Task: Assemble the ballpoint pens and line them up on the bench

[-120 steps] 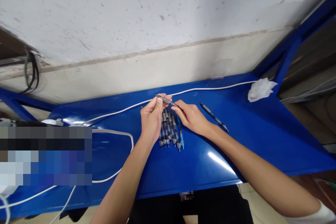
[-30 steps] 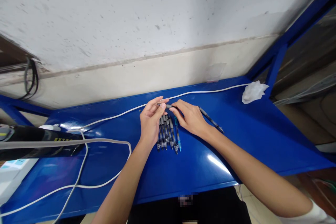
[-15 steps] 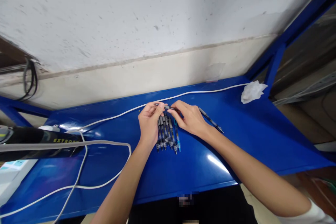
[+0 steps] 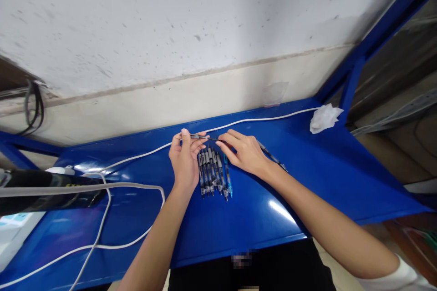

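Note:
My left hand (image 4: 184, 159) is closed on a pen piece with a grey section (image 4: 200, 136), pinched between thumb and fingers. From it a thin dark pen refill (image 4: 213, 139) runs across to my right hand (image 4: 244, 150), whose thumb and fingertips are closed on its other end. What lies inside the right fingers is hidden. Just below the hands, several black-and-grey pens (image 4: 210, 173) lie side by side on the blue table (image 4: 252, 218), with one light-blue pen (image 4: 228, 175) at their right. Another dark pen (image 4: 275, 158) lies partly behind my right hand.
A white cable (image 4: 259, 120) runs along the back to a crumpled white tissue (image 4: 325, 118). Cable loops (image 4: 129, 185), a black cylindrical object (image 4: 51, 191) and a white box (image 4: 20, 232) occupy the left. The wall (image 4: 205, 95) rises behind the table.
My left hand has moved left, away from the right hand, with its pen piece. More of the thin dark refill now shows between the hands. The view has shifted slightly.

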Demonstrator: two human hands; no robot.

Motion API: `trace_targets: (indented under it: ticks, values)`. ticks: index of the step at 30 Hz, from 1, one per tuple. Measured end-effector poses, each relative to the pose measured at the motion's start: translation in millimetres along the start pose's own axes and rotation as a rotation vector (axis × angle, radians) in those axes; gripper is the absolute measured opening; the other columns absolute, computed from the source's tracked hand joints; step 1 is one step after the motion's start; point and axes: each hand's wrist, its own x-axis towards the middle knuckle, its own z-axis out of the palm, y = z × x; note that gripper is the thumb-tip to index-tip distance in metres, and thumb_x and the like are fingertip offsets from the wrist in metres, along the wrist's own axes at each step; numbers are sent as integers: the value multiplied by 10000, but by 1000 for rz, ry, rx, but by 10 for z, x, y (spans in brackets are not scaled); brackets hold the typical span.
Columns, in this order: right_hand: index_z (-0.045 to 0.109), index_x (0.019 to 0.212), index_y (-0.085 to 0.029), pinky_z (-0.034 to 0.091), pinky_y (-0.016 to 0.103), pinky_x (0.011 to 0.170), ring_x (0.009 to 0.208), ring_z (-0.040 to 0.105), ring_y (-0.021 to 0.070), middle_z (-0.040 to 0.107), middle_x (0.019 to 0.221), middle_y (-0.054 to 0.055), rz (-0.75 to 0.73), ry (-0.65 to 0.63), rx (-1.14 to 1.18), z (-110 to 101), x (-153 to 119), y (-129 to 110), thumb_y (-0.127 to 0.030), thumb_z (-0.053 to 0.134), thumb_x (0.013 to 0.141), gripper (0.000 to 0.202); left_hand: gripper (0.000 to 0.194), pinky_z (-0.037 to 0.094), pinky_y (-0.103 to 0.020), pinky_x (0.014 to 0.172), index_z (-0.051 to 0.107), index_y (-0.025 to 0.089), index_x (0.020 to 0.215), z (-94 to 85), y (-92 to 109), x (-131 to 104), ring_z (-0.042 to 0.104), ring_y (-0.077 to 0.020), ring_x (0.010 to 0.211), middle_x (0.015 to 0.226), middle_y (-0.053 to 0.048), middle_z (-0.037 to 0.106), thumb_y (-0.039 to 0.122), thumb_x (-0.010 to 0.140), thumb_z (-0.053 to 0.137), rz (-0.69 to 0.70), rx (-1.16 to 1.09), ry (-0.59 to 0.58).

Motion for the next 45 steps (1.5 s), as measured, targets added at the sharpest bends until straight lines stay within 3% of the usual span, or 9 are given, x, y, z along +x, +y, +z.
trace_targets:
  ticks: [11, 21, 32, 45]
  values:
    - [755, 1239, -229, 415, 277, 635, 839, 688, 170, 745, 1052, 58, -20, 31, -25, 2, 7, 25, -407, 483, 1170, 333, 399, 566, -239, 725, 595, 224, 1042, -27, -12, 30, 826, -189, 853, 970, -83, 850, 574, 963, 771, 10, 19, 2]
    - [744, 1234, -234, 423, 275, 644, 865, 704, 182, 746, 1079, 62, -25, 35, -21, 22, -6, 28, -442, 476, 1170, 346, 367, 615, -289, 808, 594, 232, 1079, -8, -79, -29, 825, -198, 876, 1021, -89, 849, 515, 962, 796, -50, 2, -152]
    - [672, 1162, -222, 417, 279, 661, 858, 717, 187, 761, 1073, 57, 22, 48, 47, 37, -3, 30, -463, 546, 1144, 272, 358, 563, -228, 721, 580, 242, 1062, -51, -57, 39, 805, -169, 841, 940, -57, 835, 504, 959, 803, 33, -27, -57]
    - [576, 1078, -226, 439, 295, 680, 807, 719, 200, 769, 1019, 57, 26, 34, 118, 78, -22, 17, -448, 572, 1129, 228, 301, 626, -302, 787, 717, 186, 1025, 27, -99, -74, 809, -204, 866, 1044, -118, 846, 424, 914, 865, -11, 85, -197]
